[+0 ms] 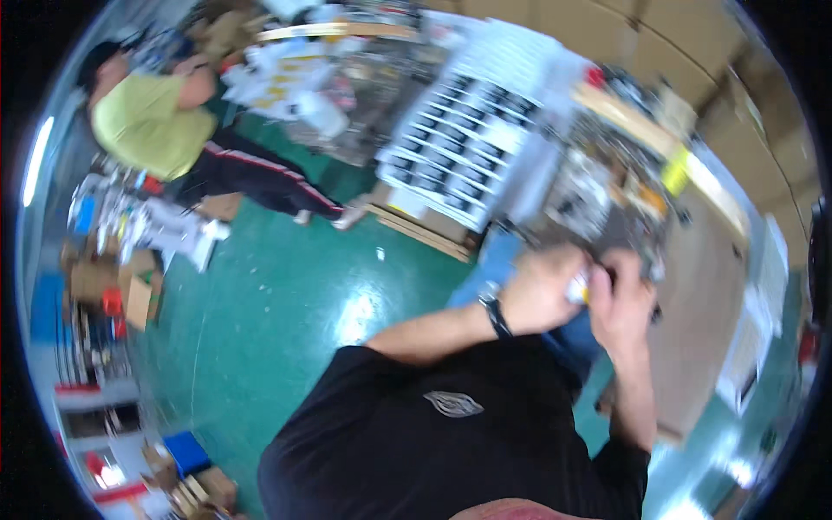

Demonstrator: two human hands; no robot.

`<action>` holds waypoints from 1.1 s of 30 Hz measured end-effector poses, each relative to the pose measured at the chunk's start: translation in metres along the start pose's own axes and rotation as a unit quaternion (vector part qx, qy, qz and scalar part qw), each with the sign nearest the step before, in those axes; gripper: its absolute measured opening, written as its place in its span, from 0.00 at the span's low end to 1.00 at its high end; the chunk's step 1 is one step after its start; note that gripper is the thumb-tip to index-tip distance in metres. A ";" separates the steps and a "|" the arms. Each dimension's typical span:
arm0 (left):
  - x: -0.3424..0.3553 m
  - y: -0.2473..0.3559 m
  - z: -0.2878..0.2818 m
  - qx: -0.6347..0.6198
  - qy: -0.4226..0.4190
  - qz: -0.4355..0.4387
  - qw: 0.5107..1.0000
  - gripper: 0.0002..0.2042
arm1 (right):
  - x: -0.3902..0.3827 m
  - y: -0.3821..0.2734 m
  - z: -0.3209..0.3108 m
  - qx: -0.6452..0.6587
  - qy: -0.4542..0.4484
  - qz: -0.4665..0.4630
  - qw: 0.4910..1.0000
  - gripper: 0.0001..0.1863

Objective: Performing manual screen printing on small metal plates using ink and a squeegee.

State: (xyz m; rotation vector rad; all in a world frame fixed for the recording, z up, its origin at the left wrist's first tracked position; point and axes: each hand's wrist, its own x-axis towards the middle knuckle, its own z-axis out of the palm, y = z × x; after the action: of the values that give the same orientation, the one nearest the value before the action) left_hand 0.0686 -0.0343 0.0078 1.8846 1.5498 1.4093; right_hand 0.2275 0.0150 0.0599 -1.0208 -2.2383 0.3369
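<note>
Close together over the near edge of the workbench, my two hands are closed and blurred by motion. My left hand, with a dark band on its wrist, has its fingers round a small white-and-yellow object. Against the other side of that object sits my right hand, thumb and fingers curled; what lies inside its grip is hidden. Just beyond the hands is a clear plastic bag among loose small parts, too smeared to name.
Left of the bag, a white tray carries rows of black parts. A wooden bar runs behind the bench clutter. Cardboard boxes stand at the back. Another person in a yellow shirt is at the far left, across the green floor.
</note>
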 end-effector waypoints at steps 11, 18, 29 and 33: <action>0.002 -0.008 -0.034 -0.068 0.042 -0.047 0.996 0.12 | 0.024 -0.001 0.014 0.020 -0.116 -0.032 0.993 0.12; 0.009 -0.008 -0.021 -0.249 -0.095 -0.141 0.953 0.13 | 0.031 0.037 0.008 0.046 -0.095 -0.139 0.985 0.16; 0.000 -0.034 -0.001 -0.706 -0.440 -0.304 0.464 0.21 | 0.018 0.053 -0.013 0.155 -0.096 -0.238 0.954 0.17; 0.004 -0.022 -0.012 -0.725 -0.449 -0.267 0.449 0.23 | 0.024 0.051 -0.018 0.198 -0.142 -0.267 0.933 0.16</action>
State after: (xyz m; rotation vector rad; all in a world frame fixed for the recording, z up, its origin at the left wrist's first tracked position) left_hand 0.0458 -0.0272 -0.0014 0.5256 -0.0217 0.5660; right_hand 0.2569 0.0660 0.0604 -0.1415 -2.4516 0.6855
